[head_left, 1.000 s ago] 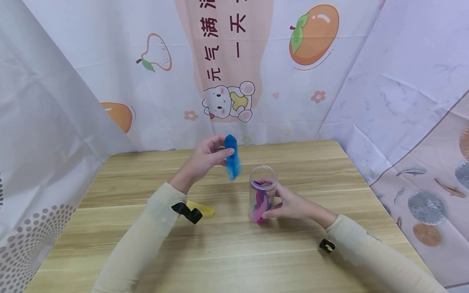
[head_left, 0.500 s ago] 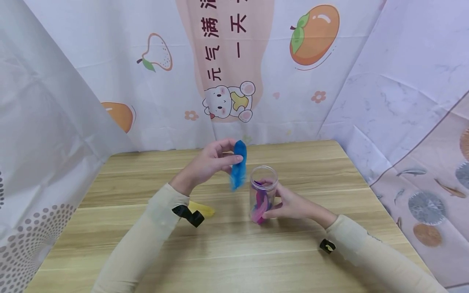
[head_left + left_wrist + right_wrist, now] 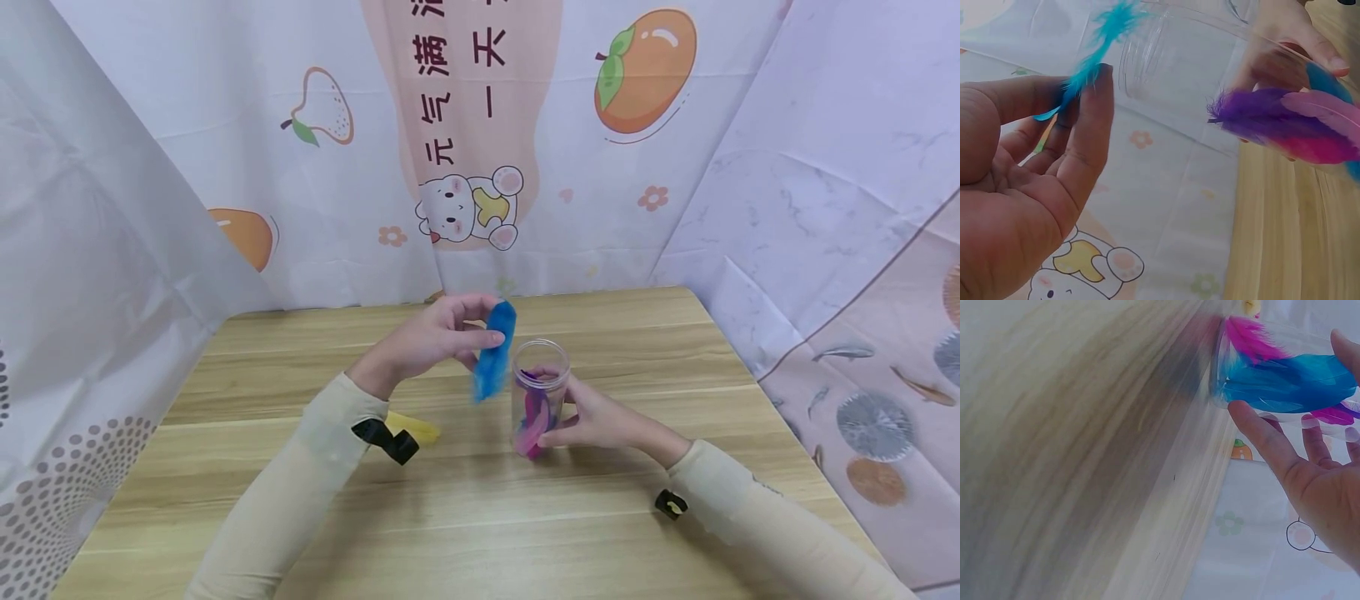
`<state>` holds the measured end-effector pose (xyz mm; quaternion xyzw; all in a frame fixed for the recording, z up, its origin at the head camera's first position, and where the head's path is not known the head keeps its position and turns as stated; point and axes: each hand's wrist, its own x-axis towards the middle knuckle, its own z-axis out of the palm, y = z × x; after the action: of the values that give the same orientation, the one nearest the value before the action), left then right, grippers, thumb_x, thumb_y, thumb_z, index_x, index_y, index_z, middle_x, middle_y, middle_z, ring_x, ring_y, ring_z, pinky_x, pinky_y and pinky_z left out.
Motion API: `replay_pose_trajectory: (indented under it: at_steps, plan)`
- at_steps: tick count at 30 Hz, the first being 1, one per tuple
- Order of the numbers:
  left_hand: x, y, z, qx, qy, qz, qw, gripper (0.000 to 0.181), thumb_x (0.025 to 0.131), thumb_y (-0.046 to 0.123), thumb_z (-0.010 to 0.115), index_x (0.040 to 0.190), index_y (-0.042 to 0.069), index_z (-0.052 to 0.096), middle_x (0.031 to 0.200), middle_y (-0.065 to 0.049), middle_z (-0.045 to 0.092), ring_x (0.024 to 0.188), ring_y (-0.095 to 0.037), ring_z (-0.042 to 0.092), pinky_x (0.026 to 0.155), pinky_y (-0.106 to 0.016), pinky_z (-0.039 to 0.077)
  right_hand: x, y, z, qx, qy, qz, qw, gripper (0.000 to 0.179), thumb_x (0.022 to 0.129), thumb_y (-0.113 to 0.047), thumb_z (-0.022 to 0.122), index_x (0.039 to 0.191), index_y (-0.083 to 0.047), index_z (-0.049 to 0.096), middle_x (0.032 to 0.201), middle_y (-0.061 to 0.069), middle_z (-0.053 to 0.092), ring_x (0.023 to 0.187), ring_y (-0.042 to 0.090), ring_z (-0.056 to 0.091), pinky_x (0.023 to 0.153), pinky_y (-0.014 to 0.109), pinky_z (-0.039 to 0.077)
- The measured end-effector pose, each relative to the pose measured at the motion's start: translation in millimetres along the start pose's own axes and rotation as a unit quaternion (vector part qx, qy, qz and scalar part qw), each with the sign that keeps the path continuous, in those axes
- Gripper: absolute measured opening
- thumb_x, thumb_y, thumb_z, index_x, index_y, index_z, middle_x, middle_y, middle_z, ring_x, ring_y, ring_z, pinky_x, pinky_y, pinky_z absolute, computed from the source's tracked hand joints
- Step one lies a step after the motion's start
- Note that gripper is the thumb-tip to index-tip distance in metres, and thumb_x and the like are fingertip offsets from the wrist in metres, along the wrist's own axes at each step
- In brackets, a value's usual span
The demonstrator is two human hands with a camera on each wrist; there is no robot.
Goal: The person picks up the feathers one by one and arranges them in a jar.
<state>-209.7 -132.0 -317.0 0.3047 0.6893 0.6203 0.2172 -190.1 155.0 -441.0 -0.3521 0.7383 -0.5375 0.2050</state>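
My left hand (image 3: 431, 337) pinches a blue feather (image 3: 495, 362) between thumb and fingers, its fluffy end pointing down. The feather hangs above the table, just left of the rim of a clear jar (image 3: 541, 384). In the left wrist view the feather's downy end (image 3: 1116, 25) overlaps the jar's mouth. My right hand (image 3: 600, 417) grips the jar, which stands upright and lidless on the table. Inside it lie a purple feather (image 3: 1257, 109), a pale pink feather (image 3: 1322, 106), a magenta feather (image 3: 1250, 339) and blue feathers (image 3: 1291, 384).
On the wooden table (image 3: 480, 533), a yellow feather (image 3: 422, 430) lies left of the jar, partly hidden behind my left wrist. A printed curtain (image 3: 337, 192) hangs along the table's back edge, with more cloth at both sides.
My left hand has carried the blue feather right and slightly down, closer to the jar. The right hand and the jar have stayed in place.
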Motion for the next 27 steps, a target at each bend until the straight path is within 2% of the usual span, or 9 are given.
replay_pose_trajectory:
  at_steps: [4,10,18,23,27]
  plan:
    - [-0.2,1.8,0.5,-0.005,-0.027,-0.018,0.9995,0.023,0.101,0.011,0.063,0.123,0.006,0.061,0.109,-0.021,0.060,0.089,-0.034,0.068,0.076,-0.056,0.060,-0.3,0.1,0.1,0.000,0.001,0.000,1.0000,0.086,0.084,-0.010,0.085,0.150,-0.019,0.031,0.142,0.010,0.046,0.125,0.035,0.049,0.085,0.042,0.060]
    - [1.5,4.9,2.8,-0.015,-0.050,-0.014,0.9985,0.026,0.102,0.009,0.062,0.127,0.003,0.058,0.111,-0.022,0.059,0.090,-0.035,0.068,0.078,-0.056,0.060,-0.6,-0.6,-0.3,0.003,-0.001,-0.005,1.0000,0.085,0.085,-0.010,0.084,0.150,-0.019,0.030,0.142,0.011,0.045,0.124,0.037,0.048,0.085,0.044,0.060]
    - [7.3,15.0,9.4,-0.012,-0.040,-0.013,0.9990,0.028,0.101,0.009,0.061,0.129,0.005,0.057,0.114,-0.022,0.060,0.096,-0.037,0.068,0.084,-0.055,0.059,-0.4,-1.0,-0.9,0.003,-0.004,-0.007,1.0000,0.084,0.086,-0.010,0.083,0.149,-0.020,0.030,0.142,0.019,0.044,0.126,0.038,0.046,0.085,0.046,0.059]
    - [11.6,22.7,14.4,-0.011,-0.049,-0.007,0.9987,0.028,0.102,0.009,0.061,0.129,0.004,0.057,0.115,-0.021,0.060,0.097,-0.037,0.068,0.084,-0.054,0.059,-0.9,-2.3,-1.3,0.001,-0.004,0.001,1.0000,0.087,0.085,-0.011,0.084,0.151,-0.022,0.027,0.142,0.014,0.044,0.126,0.038,0.048,0.085,0.044,0.060]
    - [16.4,28.9,18.5,-0.010,-0.043,-0.007,0.9990,0.027,0.102,0.009,0.061,0.128,0.004,0.057,0.115,-0.021,0.061,0.099,-0.037,0.068,0.086,-0.053,0.058,-1.0,-1.1,-1.5,0.002,-0.006,-0.004,1.0000,0.090,0.086,-0.011,0.083,0.154,-0.024,0.025,0.143,0.011,0.043,0.126,0.039,0.048,0.085,0.045,0.060]
